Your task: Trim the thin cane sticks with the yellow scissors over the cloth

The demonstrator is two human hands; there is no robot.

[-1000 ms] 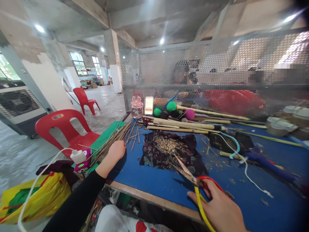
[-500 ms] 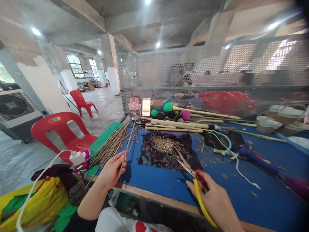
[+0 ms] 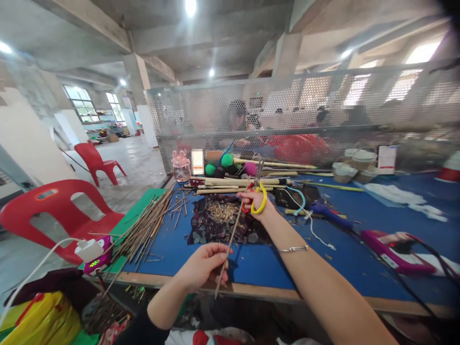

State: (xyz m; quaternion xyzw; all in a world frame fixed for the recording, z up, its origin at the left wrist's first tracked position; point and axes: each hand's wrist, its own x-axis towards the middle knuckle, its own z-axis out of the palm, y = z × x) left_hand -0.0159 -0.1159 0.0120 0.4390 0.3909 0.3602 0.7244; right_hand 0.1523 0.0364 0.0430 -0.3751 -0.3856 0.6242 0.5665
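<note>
The left hand (image 3: 204,266) pinches a thin stick (image 3: 235,226) between thumb and fingers, while the right hand (image 3: 255,198) curls around the scissors (image 3: 265,194) near its far end.

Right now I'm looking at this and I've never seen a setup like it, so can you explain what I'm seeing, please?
There's no machine here, just a person's two bare hands. The view comes from a camera worn on that person's head, looking forward and down. The left hand holds a thin stick near its lower end; the stick slants up to the right hand. That hand also holds scissors with red and yellow handles, blades pointing away. On the blue table lies a dark cloth with small pale pieces heaped on it. To its left is a loose bundle of sticks, and farther back stands a pink bottle, in front of a mesh screen.
</note>
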